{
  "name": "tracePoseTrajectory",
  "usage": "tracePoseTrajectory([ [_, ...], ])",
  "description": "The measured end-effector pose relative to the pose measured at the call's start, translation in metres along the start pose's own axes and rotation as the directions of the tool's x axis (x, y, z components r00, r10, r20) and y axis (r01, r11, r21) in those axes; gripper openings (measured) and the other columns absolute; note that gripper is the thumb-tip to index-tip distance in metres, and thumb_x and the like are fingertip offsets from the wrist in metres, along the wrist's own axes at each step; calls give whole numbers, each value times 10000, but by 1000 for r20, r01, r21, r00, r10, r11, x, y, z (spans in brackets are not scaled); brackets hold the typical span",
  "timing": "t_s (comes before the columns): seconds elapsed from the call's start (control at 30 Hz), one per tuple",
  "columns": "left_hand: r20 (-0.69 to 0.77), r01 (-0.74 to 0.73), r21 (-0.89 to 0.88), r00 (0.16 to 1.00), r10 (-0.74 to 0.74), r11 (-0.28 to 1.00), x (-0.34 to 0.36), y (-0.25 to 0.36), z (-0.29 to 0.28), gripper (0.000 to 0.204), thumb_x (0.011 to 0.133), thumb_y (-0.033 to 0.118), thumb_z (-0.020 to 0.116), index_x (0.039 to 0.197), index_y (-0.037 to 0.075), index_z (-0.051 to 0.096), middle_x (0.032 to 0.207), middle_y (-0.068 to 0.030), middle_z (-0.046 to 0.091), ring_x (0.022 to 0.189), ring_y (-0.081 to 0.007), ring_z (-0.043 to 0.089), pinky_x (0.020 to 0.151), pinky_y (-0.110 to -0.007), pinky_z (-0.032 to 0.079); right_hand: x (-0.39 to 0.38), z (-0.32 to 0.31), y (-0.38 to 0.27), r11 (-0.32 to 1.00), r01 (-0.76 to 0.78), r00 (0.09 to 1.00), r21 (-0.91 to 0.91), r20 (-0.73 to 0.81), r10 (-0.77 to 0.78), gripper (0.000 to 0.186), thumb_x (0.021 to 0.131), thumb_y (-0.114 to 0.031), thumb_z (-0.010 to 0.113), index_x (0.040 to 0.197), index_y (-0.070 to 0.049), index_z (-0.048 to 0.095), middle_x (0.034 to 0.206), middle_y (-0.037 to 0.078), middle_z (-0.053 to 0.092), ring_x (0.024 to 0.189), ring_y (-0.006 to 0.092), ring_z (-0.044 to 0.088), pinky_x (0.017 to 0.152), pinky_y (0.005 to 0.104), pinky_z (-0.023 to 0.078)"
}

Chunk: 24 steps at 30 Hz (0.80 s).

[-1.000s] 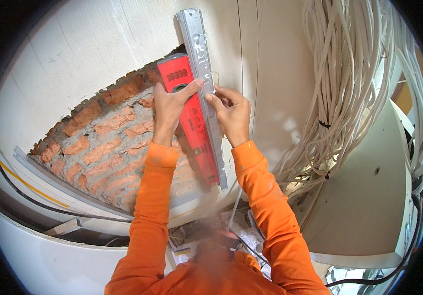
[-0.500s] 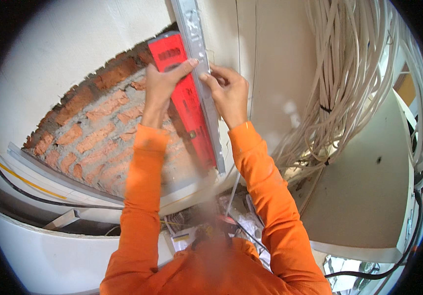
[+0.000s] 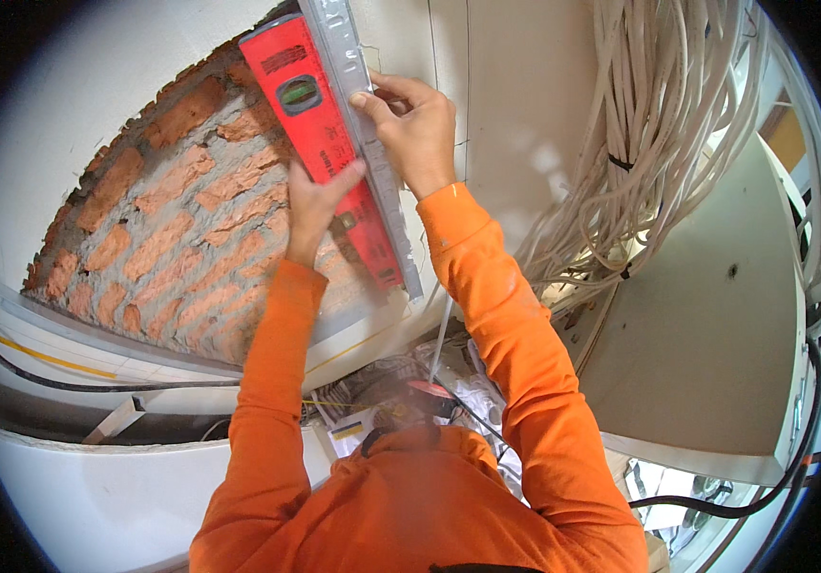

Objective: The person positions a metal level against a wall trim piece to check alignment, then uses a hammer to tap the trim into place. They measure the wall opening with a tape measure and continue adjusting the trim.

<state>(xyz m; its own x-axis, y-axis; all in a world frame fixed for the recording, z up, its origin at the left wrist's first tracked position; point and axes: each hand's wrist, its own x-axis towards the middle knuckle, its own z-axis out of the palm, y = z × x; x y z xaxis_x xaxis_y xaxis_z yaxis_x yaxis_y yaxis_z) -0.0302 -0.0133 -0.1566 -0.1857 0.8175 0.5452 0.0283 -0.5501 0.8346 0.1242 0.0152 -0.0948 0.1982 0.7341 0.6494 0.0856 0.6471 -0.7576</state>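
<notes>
A red spirit level [image 3: 307,124] lies lengthwise against a grey metal profile [image 3: 358,105], both tilted across the edge of the exposed brickwork. My left hand [image 3: 317,199] is wrapped round the lower half of the level, its thumb over the front face toward the profile and its other fingers behind. Higher up, my right hand [image 3: 414,129] pinches the profile's right edge between thumb and fingers. The green vial window of the level shows above my left hand. Where the profile's upper end stops lies outside the view.
Bare brick and mortar [image 3: 177,229] fill a ragged opening in the white wall [image 3: 76,105]. A thick bundle of white cables [image 3: 635,143] hangs to the right, beside a large pale panel [image 3: 706,325]. A black cable [image 3: 143,386] runs along the lower left.
My left hand has slid down the level, uncovering its vial window. The level, the profile and my right hand appear farther left and higher in view; the whole view has also shifted a little.
</notes>
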Motion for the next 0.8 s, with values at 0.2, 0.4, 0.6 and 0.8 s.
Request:
tracePoseTrajectory([
  [0.2,112,119,106,985,-131,987,-20,-28,-6,388,767,140,886,1068,27,667,924,-16,700,754,-105,641,657,-278,536,-1,-5,-13,999,-1,1000,-50,1,1,354,823,-174,826,1119,10,758,915,144,772,806,161,719,737,293,559],
  [0.4,85,159,188,980,-177,969,-20,-28,-6,360,774,168,883,1046,42,683,865,-8,694,675,-106,618,597,-279,518,-3,-6,-17,998,-44,999,-35,-16,44,316,796,-223,804,1072,-69,785,940,179,740,843,312,719,780,379,551],
  [0.6,184,156,194,964,-192,968,-17,-31,-21,369,873,240,803,1132,23,654,970,-53,696,809,-130,654,716,-302,543,-3,-6,-14,997,-65,998,-27,-1,65,325,796,-236,810,1080,-80,786,946,178,740,848,311,720,777,384,550],
  [0.8,-235,-3,-309,969,-73,951,-12,-9,-36,653,1073,411,451,1547,-9,291,1464,-178,471,1327,-238,489,1131,-397,374,-3,-7,-10,999,-40,999,-28,-35,39,333,796,-243,815,1083,-76,784,951,171,744,856,307,724,779,384,554],
])
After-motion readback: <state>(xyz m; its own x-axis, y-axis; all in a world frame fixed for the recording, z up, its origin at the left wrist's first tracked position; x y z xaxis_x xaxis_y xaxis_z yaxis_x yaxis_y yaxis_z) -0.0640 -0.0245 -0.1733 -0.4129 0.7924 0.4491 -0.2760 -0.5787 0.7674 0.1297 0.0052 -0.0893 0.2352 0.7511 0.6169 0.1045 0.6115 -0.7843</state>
